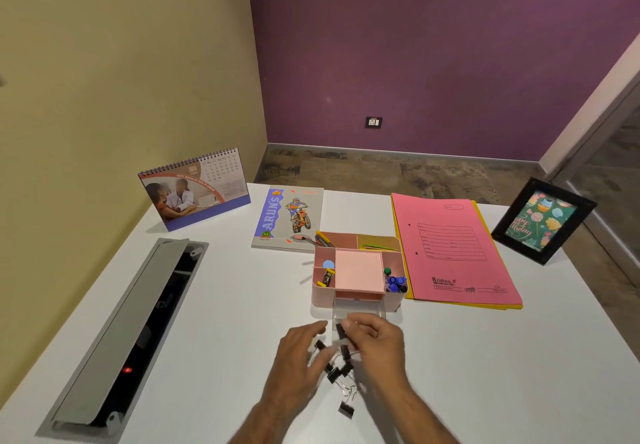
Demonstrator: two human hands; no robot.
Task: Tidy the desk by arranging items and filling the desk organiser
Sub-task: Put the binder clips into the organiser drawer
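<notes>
A pink desk organiser [322, 296] stands mid-desk with its clear drawer [358, 312] pulled out toward me. It holds a pink sticky-note pad [358, 270], pens [323, 238] and blue pins [396, 282]. Several black binder clips [337, 372] lie loose on the white desk [225, 322] in front of the drawer, one apart nearer me [346, 409]. My right hand [379, 343] pinches a binder clip [341, 331] just in front of the drawer. My left hand [299, 353] rests over the pile with fingers spread among the clips.
A desk calendar [194, 189] stands at the back left beside a notebook [289, 216]. Pink and yellow folders [453, 249] lie right of the organiser, and a black picture frame [543, 220] stands at the far right. An open cable tray [128, 326] runs along the left.
</notes>
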